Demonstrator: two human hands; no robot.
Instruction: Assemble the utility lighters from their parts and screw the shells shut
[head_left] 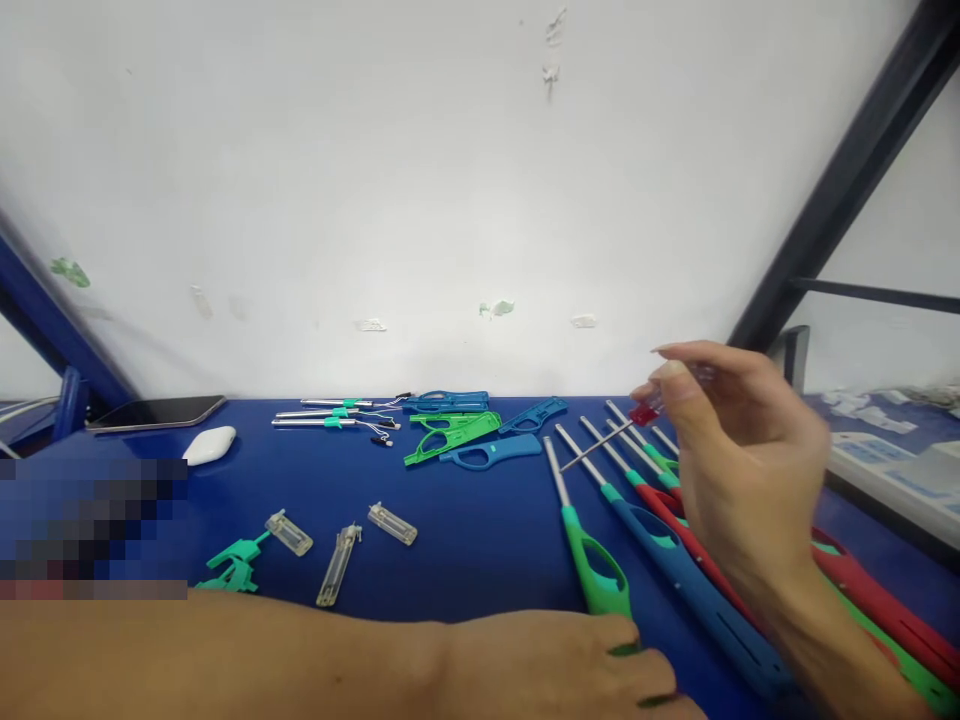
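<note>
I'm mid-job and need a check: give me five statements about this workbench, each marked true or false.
1. The right hand holds a screwdriver with a red-and-clear handle. True.
2. The left hand holds a red plastic lighter. False: it holds the long green plastic lighter.
3. Three clear rectangular plastic tanks lie on the blue tabletop. True.
4. The white rounded case lies among the lighters. False: it lies at far left, near the dark flat phone.
5. Thin metal tubes with wires lie left of the bright green plastic shells. True.
</note>
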